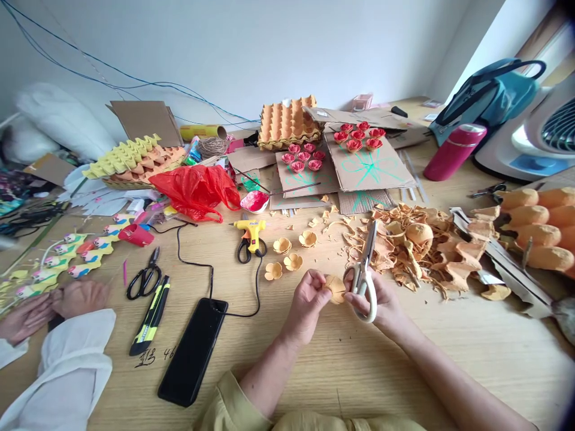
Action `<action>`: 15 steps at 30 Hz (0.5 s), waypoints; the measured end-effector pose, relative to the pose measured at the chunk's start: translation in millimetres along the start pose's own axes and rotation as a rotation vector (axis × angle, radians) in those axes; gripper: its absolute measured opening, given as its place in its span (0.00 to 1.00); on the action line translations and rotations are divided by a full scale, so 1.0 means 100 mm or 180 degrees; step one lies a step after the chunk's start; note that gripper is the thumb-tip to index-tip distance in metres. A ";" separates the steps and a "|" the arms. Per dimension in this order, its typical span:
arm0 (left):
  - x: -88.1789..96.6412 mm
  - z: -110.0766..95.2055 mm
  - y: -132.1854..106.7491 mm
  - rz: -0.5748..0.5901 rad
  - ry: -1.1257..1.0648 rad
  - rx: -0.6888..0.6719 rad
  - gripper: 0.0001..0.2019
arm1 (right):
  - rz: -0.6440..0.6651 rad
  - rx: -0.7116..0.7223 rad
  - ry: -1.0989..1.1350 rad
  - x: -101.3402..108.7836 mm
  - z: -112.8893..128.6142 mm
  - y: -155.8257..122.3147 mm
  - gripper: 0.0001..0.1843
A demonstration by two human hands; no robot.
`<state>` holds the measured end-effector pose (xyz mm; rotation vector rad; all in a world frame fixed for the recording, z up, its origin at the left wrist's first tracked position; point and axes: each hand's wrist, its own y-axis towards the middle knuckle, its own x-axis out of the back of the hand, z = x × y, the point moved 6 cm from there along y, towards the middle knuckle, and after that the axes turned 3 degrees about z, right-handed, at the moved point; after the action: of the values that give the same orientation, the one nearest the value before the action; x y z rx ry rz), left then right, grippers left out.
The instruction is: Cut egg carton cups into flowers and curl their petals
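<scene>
In the head view, my left hand (309, 305) pinches a tan egg-carton cup (335, 288) cut into petals. My right hand (381, 302) holds white-handled scissors (366, 263), blades pointing up and away from me, and its fingertips reach the cup's right edge. Beyond my hands lie several finished-looking petal cups (293, 261) in a small group. A heap of torn egg-carton scraps (404, 239) spreads behind the scissors on the right.
Left of my hands are a yellow glue gun (252, 233), a black phone (194, 353), a utility knife (151, 317) and black scissors (146, 278). Another person's hands (81, 297) work at far left. Cardboard with red paper flowers (359, 146) and a pink thermos (454, 152) stand behind.
</scene>
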<state>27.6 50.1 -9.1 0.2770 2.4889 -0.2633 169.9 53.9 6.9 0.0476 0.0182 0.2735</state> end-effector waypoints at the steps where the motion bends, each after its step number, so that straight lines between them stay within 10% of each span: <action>1: 0.02 0.01 0.01 -0.0037 -0.0051 0.0080 0.20 | 0.0107 -0.0035 0.0016 -0.02 0.00 -0.01 0.21; 15: 0.10 -0.05 0.04 0.0233 -0.0594 0.0405 0.27 | 0.1416 -0.1119 0.0950 -0.11 -0.15 -0.12 0.29</action>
<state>17.6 56.6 -11.7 0.3775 2.2768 -0.3995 162.2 40.6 -8.7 -0.3433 0.2578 0.7229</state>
